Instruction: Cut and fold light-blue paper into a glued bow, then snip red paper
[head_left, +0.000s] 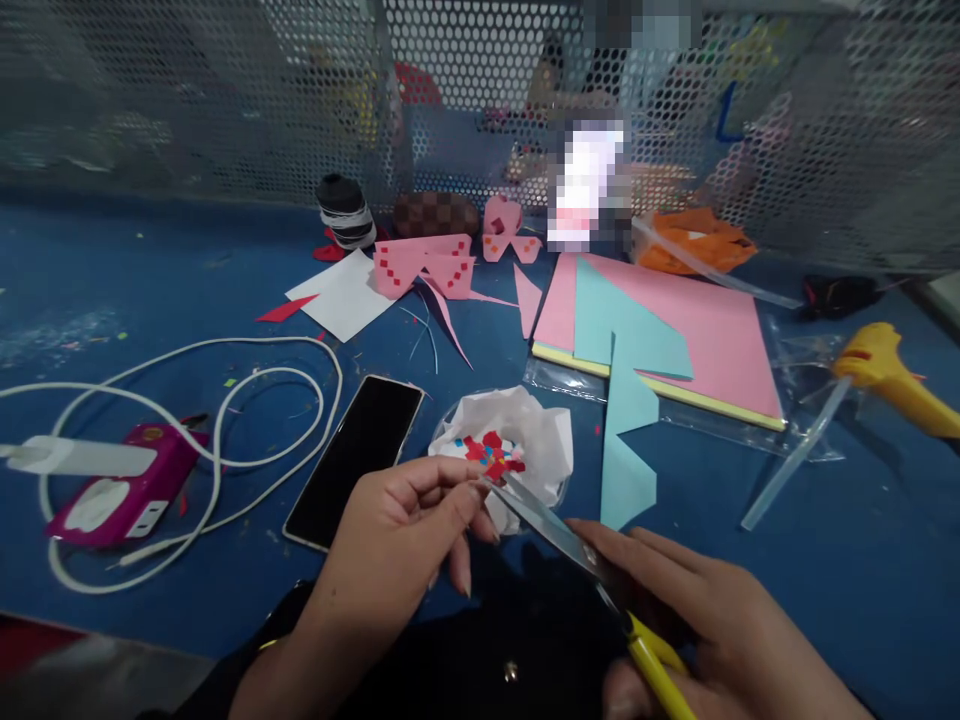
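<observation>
My right hand [690, 610] grips a pair of yellow-handled scissors [555, 530], its blades pointing up and left. The blade tips meet the fingertips of my left hand [412, 530], which are pinched together; what they hold, if anything, is too small to make out. Just beyond the fingers lies a crumpled white paper [544, 425] in a shallow round holder, with small red, blue and other paper bits [491, 450] on it. To its right, a light-blue paper cutout [630, 480] with pointed edges lies on the table.
A black phone [356, 450], a white cable [330, 360] and a magenta device [135, 490] lie left. Pink paper cutouts [427, 265] and white paper [352, 300] sit behind. Pink sheets [720, 340] and a yellow glue gun [877, 365] are right. A perforated metal panel [465, 60] bounds the back.
</observation>
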